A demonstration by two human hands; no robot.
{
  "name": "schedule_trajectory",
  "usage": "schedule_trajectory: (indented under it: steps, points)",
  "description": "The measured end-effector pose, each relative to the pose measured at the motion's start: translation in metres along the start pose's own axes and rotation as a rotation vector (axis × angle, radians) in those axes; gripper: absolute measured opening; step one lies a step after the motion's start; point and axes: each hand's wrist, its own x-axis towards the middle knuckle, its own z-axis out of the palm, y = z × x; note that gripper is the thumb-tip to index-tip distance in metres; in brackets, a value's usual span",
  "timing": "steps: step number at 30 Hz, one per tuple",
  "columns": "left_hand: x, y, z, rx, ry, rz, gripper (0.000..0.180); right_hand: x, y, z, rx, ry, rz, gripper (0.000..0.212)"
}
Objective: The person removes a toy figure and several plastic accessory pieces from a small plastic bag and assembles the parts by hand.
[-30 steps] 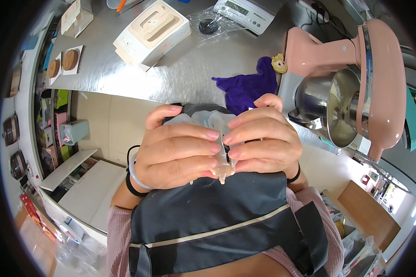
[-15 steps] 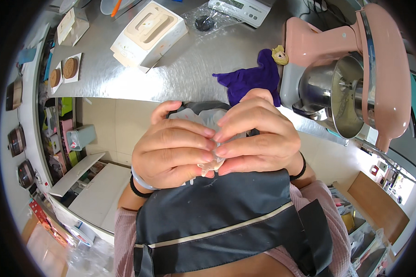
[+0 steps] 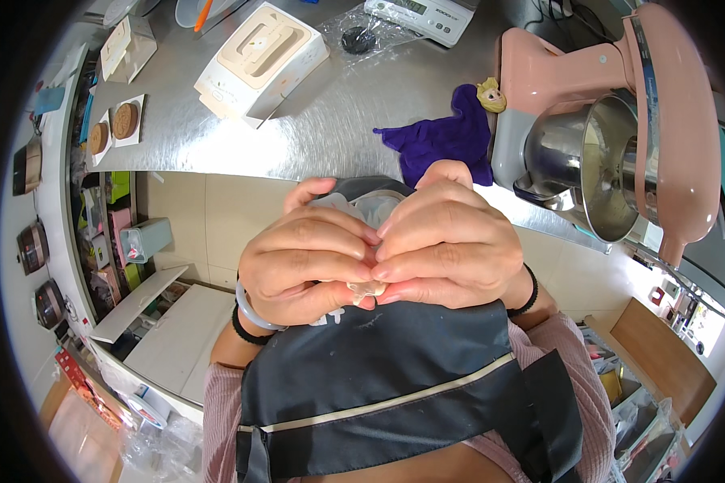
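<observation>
In front of my apron, both hands pinch a bunched translucent plastic bag that looks like a piping bag. My left hand is closed on its left side, fingertips together near the middle. From the right, my right hand grips it the same way, and the fingertips of the two hands nearly meet. Below them a crumpled end smeared with something pale and creamy sticks out between the thumbs. The loose, wider part of the bag shows beyond my fingers. What lies inside the bag is hidden by my hands.
On the steel table stand a white carton, round brown cakes on white cards, a digital scale and a purple cloth with a doll's head. A pink stand mixer with a steel bowl is at the right.
My left hand has shifted slightly right and closer to my right hand. Both hands have tightened around the bag, and less of its loose part shows.
</observation>
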Motion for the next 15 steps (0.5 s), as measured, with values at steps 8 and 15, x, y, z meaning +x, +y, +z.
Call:
schedule_trajectory:
  steps: [8,15]
  points:
    - [0.001,-0.003,-0.001,-0.073,0.011,-0.047,0.017,0.001,-0.001,-0.002,0.048,-0.044,0.045,0.027]
    - [0.001,-0.012,-0.001,0.044,0.034,0.009,0.022,0.003,0.004,-0.012,0.064,-0.102,0.135,0.034]
